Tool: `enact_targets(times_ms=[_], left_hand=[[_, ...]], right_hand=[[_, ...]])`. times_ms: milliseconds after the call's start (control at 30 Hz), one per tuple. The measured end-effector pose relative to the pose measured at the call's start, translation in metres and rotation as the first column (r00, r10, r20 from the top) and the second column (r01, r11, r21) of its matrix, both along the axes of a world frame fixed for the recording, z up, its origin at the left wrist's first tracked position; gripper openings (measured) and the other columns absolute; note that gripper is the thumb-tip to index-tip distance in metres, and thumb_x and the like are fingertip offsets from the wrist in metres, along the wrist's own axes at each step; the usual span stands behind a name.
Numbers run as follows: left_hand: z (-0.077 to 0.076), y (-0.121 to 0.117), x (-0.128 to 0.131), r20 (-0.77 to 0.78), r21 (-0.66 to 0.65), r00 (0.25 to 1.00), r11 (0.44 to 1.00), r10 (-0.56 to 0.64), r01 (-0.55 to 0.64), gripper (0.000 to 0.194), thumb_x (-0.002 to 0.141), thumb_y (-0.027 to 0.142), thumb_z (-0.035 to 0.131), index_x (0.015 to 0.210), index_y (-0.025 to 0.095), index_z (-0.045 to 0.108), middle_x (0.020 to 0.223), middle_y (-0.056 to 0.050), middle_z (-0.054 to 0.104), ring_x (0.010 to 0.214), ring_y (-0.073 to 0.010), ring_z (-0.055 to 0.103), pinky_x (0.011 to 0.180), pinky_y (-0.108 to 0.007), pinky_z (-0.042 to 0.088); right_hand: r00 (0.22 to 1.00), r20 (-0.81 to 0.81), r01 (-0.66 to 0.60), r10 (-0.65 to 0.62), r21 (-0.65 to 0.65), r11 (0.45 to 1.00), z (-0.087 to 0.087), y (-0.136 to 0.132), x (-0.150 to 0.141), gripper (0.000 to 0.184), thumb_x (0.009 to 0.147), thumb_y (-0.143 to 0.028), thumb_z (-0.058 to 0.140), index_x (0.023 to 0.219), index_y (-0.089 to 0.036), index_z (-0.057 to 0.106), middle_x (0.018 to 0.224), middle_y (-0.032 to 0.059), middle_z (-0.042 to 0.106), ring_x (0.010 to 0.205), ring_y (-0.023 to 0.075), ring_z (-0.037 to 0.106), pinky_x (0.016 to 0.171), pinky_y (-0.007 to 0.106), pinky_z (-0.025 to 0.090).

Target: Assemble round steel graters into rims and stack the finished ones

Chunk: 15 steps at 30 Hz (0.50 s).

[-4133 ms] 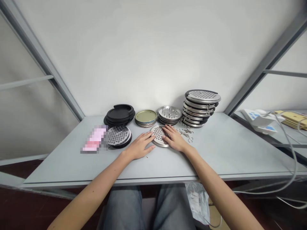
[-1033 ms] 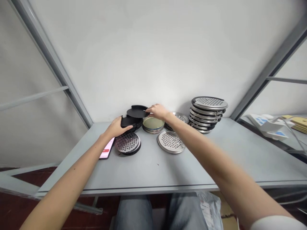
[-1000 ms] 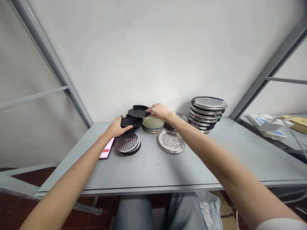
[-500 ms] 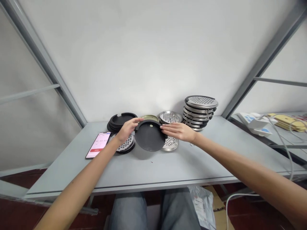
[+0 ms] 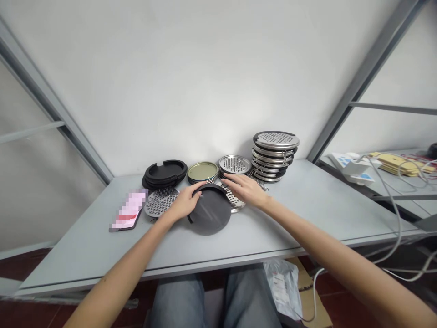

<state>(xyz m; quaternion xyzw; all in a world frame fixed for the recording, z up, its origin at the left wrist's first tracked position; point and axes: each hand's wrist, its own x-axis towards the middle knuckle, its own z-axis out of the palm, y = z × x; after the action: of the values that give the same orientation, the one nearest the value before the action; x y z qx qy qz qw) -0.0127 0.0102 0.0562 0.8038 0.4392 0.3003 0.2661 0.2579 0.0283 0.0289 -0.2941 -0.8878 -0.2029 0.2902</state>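
Note:
A round black cover [image 5: 210,211] lies on the grey table [image 5: 300,214], partly over a perforated steel disc [image 5: 235,200]. My left hand [image 5: 184,203] grips the cover's left rim with curled fingers. My right hand [image 5: 245,189] rests flat with fingers stretched over the steel disc, at the cover's right edge. Behind them stand a stack of black covers [image 5: 165,171], a stack of gold-lined lids [image 5: 202,171] and a stack of perforated discs [image 5: 235,164].
A tall pile of assembled graters [image 5: 275,156] stands at the back right, with wire clips beside it. Another perforated disc [image 5: 160,200] and a phone [image 5: 128,213] lie to the left. Cables and a power strip [image 5: 351,166] are on the neighbouring table.
The black cover, lifted off the back stack a second ago, has come forward and down onto the table over the steel disc. Both hands came with it.

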Motion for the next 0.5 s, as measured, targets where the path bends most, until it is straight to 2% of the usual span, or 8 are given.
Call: enact_targets(times_ms=[100,200,333,433,500], left_hand=[[-0.028,-0.01,-0.007,-0.002,0.135,0.985,0.976,0.174,-0.172,0.051,0.084,0.011,0.038,0.134,0.013,0.051,0.141,-0.011,0.049,0.131,-0.0226,0.045,0.114,-0.042,0.031],[-0.046,-0.021,-0.01,0.013,0.24,0.977,0.948,0.211,-0.208,0.065,0.076,0.0,0.036,0.141,0.012,0.041,0.15,-0.011,0.035,0.14,-0.0221,0.029,0.117,-0.043,0.025],[-0.05,-0.034,-0.002,-0.004,0.284,0.989,0.948,0.149,-0.142,0.077,0.073,-0.005,0.033,0.145,0.022,0.034,0.155,-0.005,0.024,0.144,-0.0205,0.02,0.118,-0.045,0.023],[-0.047,-0.032,0.004,-0.025,0.279,0.994,0.956,0.102,-0.091,0.078,0.071,-0.006,0.031,0.142,0.026,0.04,0.155,-0.001,0.026,0.144,-0.0202,0.018,0.118,-0.047,0.023],[-0.047,-0.024,0.005,-0.03,0.264,0.996,0.962,0.086,-0.075,0.078,0.069,-0.006,0.032,0.14,0.025,0.043,0.154,-0.001,0.028,0.144,-0.0207,0.02,0.118,-0.048,0.023]], right_hand=[[0.978,-0.187,0.06,-0.092,-0.171,0.983,-0.013,-0.005,-0.001,0.029,0.09,-0.022,0.049,0.116,-0.017,0.064,0.12,0.0136,0.064,0.111,0.025,0.059,0.093,0.043,0.05],[0.974,-0.215,-0.006,-0.072,-0.343,0.939,-0.023,-0.012,0.002,0.034,0.088,-0.029,0.054,0.119,-0.018,0.062,0.119,0.0128,0.064,0.113,0.0254,0.058,0.096,0.044,0.048],[0.978,-0.205,-0.068,-0.033,-0.469,0.88,-0.028,-0.014,0.01,0.041,0.086,-0.034,0.057,0.123,-0.016,0.06,0.122,0.0143,0.063,0.114,0.0264,0.058,0.096,0.044,0.047],[0.972,-0.226,-0.059,-0.062,-0.492,0.869,-0.027,-0.013,0.017,0.031,0.088,-0.032,0.055,0.113,-0.017,0.066,0.115,0.0126,0.067,0.11,0.0256,0.06,0.094,0.043,0.048],[0.963,-0.241,-0.017,-0.12,-0.499,0.866,-0.025,-0.014,0.022,0.025,0.089,-0.03,0.053,0.102,-0.018,0.069,0.106,0.0105,0.07,0.1,0.024,0.063,0.089,0.041,0.05]])
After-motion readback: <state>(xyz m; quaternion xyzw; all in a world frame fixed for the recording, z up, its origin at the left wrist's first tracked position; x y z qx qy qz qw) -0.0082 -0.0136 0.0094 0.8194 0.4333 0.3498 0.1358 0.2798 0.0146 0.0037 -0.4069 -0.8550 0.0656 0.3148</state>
